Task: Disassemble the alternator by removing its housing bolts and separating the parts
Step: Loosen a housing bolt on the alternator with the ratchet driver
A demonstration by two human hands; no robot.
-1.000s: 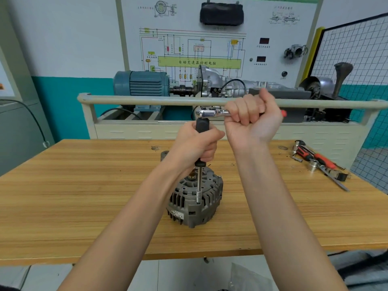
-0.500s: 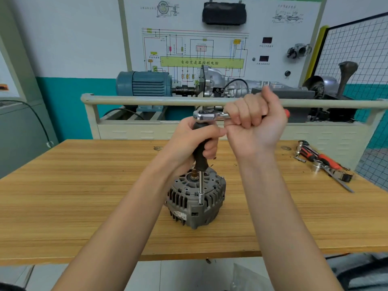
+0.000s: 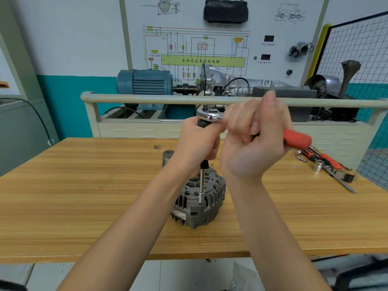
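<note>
One long wooden table point(image 3: 84, 196) carries everything in reach. Behind it a white wall board point(image 3: 210, 38) shows a wiring diagram with a yellow-green strip printed 自动变速器控制电脑; its smaller captions are too fine to read. Below the board sits a blue motor point(image 3: 144, 81) joined to a silver gearbox point(image 3: 226, 80). Near the table's middle stands the grey alternator point(image 3: 201, 202), with a pale tag on its lower side that cannot be read. The right hand point(image 3: 254, 139) has its fingers curled tight round the red handle of a ratchet point(image 3: 297, 139). The left hand point(image 3: 197, 143) grips the black upright extension bar point(image 3: 202, 185), whose socket sits on a housing bolt. Spare tools point(image 3: 327, 164) lie at the table's right.
</note>
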